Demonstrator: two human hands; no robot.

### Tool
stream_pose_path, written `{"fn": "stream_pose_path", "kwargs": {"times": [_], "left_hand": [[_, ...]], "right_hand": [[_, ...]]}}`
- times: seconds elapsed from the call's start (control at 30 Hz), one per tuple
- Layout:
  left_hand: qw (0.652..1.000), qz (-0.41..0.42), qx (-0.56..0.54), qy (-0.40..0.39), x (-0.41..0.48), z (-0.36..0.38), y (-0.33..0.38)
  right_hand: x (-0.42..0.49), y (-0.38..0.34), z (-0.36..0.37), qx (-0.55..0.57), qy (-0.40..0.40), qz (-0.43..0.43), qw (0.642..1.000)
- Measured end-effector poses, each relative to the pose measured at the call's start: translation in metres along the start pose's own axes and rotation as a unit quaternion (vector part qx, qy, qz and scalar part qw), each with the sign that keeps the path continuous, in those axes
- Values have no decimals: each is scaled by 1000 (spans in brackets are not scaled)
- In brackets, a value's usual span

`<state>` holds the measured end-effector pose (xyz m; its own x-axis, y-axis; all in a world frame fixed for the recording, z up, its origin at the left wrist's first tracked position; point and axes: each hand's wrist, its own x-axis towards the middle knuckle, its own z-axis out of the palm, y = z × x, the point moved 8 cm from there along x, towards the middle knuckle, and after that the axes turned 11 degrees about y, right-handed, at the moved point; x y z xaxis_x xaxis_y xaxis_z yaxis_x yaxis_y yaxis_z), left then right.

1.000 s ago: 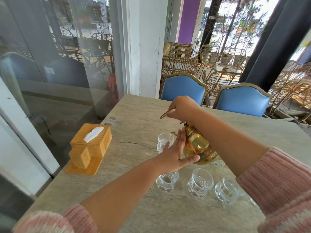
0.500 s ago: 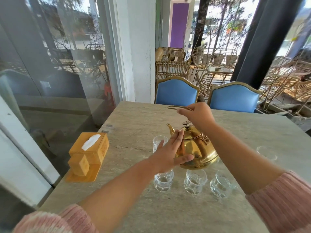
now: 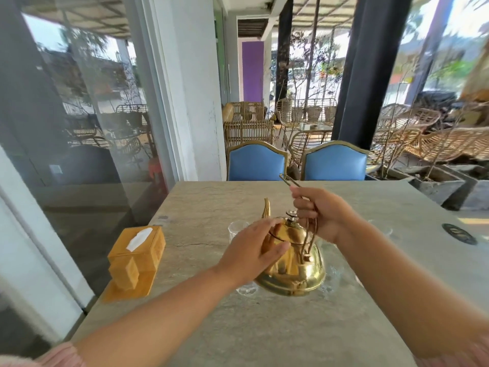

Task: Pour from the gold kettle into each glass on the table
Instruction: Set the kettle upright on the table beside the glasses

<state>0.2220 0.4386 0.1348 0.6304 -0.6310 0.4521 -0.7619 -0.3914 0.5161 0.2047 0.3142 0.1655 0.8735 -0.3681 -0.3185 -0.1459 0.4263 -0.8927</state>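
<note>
wooden tissue box (image 3: 137, 249), 2 blue chairs (image 3: 256, 162)

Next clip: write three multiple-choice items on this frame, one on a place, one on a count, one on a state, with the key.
1. Where is the tan wooden tissue box relative to the shiny gold metal kettle?
A) to its left
B) to its right
C) on a chair

2. How many blue padded chairs stand at the far edge of the grey stone table?
A) one
B) two
C) four

3. How is the kettle held?
A) roughly upright
B) tipped, spout down
C) on its side

Key:
1 A: the box sits left, by the glass wall.
2 B: two blue backs show.
3 A: the spout points up; the right hand grips the handle and the left hand rests on the body.
</note>
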Motion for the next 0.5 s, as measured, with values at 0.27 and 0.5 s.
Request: {"fn": "stream_pose_path", "kwargs": {"times": [0.27,0.5], "left_hand": [[998,51,7,-32,-12,26,49],[995,75,12,-62,5,70,109]], "right_hand": [[-52,-1,-56,-32,57,-48,997],[-71,-26,-127,-44,92,-83,991]]}}
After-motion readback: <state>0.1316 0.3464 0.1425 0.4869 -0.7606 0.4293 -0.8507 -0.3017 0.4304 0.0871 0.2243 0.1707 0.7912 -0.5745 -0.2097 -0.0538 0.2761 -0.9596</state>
